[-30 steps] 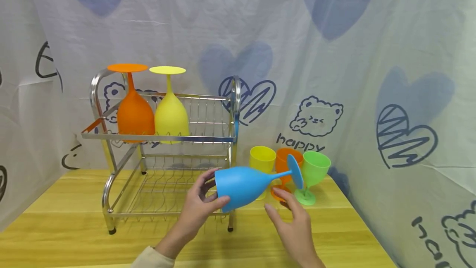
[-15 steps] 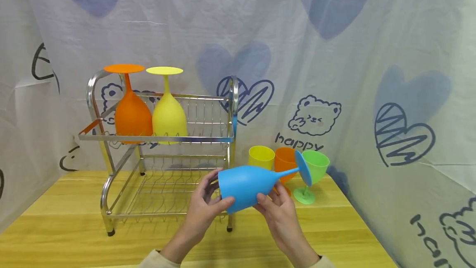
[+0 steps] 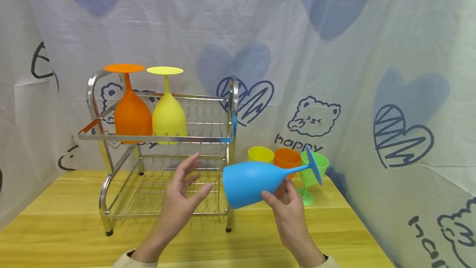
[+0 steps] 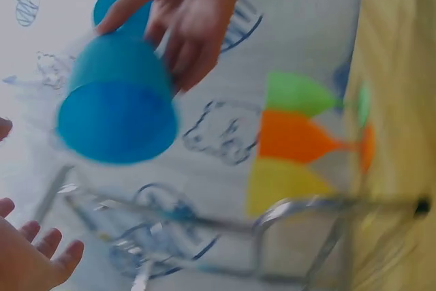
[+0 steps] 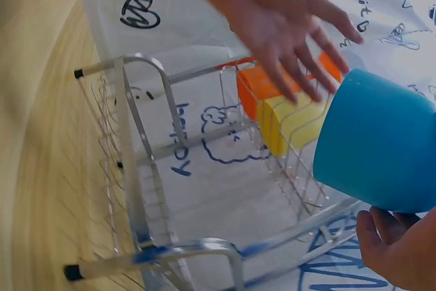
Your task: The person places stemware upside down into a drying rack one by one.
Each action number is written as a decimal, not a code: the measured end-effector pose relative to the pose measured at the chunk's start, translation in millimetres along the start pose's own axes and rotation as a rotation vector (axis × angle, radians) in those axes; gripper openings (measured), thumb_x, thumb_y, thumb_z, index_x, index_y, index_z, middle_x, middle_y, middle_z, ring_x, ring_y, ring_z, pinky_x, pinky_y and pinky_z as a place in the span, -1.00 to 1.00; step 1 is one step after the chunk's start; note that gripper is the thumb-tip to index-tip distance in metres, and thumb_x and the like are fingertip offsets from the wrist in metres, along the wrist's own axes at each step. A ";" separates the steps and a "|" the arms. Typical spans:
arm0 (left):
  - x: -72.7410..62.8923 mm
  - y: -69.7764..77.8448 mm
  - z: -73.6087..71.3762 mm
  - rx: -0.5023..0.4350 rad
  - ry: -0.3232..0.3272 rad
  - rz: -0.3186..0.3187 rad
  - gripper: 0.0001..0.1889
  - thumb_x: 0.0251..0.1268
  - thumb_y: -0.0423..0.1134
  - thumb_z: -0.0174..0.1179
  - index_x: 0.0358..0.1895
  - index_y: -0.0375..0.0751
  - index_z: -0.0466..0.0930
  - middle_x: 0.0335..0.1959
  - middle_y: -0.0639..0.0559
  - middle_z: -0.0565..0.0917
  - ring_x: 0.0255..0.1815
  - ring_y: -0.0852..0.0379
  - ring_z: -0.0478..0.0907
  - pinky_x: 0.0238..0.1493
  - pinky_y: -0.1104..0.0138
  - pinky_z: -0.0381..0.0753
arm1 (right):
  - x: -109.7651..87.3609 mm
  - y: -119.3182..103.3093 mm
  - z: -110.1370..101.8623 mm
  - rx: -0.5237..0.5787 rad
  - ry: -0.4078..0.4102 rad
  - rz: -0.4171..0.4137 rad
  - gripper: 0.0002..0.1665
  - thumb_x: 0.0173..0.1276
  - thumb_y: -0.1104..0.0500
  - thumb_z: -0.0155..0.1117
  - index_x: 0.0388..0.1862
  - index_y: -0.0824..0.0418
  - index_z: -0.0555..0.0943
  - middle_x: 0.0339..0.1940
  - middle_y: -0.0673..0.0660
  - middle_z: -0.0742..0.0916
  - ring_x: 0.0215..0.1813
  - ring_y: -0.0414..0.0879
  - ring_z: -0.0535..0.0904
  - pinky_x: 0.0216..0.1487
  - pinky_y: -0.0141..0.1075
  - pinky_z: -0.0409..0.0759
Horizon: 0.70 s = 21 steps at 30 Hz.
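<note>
A blue plastic goblet (image 3: 253, 183) lies nearly sideways in the air, its mouth to the left and its foot up to the right. My right hand (image 3: 288, 214) grips it from below, where the bowl narrows toward the stem. Left of the mouth, my left hand (image 3: 182, 195) is apart from the goblet, fingers spread and holding nothing. The left wrist view shows the goblet's open mouth (image 4: 119, 124) facing the camera. In the right wrist view the left hand (image 5: 279, 28) hangs beyond the goblet's rim.
A two-tier metal dish rack (image 3: 156, 138) stands at left. Upside down on its upper tier are an orange goblet (image 3: 133, 117) and a yellow goblet (image 3: 169, 119). Behind my right hand stand upright yellow (image 3: 260, 154), orange (image 3: 287, 158) and green goblets (image 3: 314, 168) on the wooden table (image 3: 334, 235).
My right hand has come up and taken hold of the blue goblet. My left hand has let go of its bowl and moved left. The goblet has shifted slightly right.
</note>
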<state>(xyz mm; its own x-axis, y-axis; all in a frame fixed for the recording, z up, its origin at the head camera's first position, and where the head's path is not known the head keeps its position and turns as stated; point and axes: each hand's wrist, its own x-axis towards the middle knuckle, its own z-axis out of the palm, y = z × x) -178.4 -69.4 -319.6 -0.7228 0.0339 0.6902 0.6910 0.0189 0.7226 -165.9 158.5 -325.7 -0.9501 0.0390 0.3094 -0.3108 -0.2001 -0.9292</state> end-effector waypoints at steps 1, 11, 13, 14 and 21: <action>2.0 3.6 -6.5 0.031 0.015 0.045 -0.31 0.12 -0.59 0.24 0.37 -0.38 0.24 0.34 -0.14 0.34 0.31 0.13 0.31 0.26 0.42 0.37 | 0.2 -1.6 -0.5 -0.008 0.004 -0.006 -0.18 0.29 0.36 0.24 0.46 0.33 0.11 0.37 0.28 0.39 0.29 0.09 0.39 0.23 -0.26 0.46; 29.2 40.8 -97.8 0.372 0.265 0.037 -0.37 0.19 -0.53 0.23 0.36 -0.26 0.33 0.38 0.00 0.31 0.30 0.14 0.29 0.29 0.47 0.30 | 9.3 -24.7 -6.5 -0.090 0.006 -0.111 -0.19 0.27 0.42 0.23 0.45 0.26 0.13 0.31 0.22 0.43 0.23 0.02 0.46 0.19 -0.29 0.51; 35.6 40.5 -118.9 0.459 0.324 0.026 -0.37 0.19 -0.47 0.25 0.37 -0.26 0.33 0.41 0.00 0.27 0.34 0.14 0.23 0.35 0.43 0.20 | 12.5 -30.1 -5.8 -0.105 0.006 -0.153 -0.20 0.27 0.44 0.22 0.44 0.27 0.14 0.31 0.22 0.44 0.24 0.02 0.45 0.19 -0.28 0.50; 38.8 39.4 -129.3 0.496 0.338 0.011 -0.36 0.20 -0.43 0.26 0.38 -0.26 0.30 0.43 0.01 0.23 0.38 0.13 0.18 0.39 0.39 0.13 | 14.4 -32.8 -5.3 -0.114 0.007 -0.171 -0.20 0.27 0.44 0.22 0.44 0.27 0.15 0.32 0.21 0.44 0.25 0.02 0.45 0.19 -0.28 0.51; 55.7 23.7 -190.4 0.577 0.235 -0.191 -0.10 0.30 -0.19 0.24 0.56 -0.08 -0.17 0.56 -0.11 -0.18 0.53 -0.10 -0.23 0.48 -0.02 -0.25 | 30.3 -51.6 1.5 -0.138 -0.011 -0.257 -0.21 0.27 0.42 0.23 0.44 0.25 0.18 0.32 0.16 0.46 0.28 0.03 0.44 0.19 -0.26 0.51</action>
<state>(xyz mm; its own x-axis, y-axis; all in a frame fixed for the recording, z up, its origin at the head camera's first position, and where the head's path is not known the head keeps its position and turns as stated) -204.4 -257.3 -257.0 -0.7718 -0.2411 0.5884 0.3980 0.5384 0.7428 -178.6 168.5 -268.1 -0.8400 0.0607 0.5393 -0.5421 -0.0501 -0.8388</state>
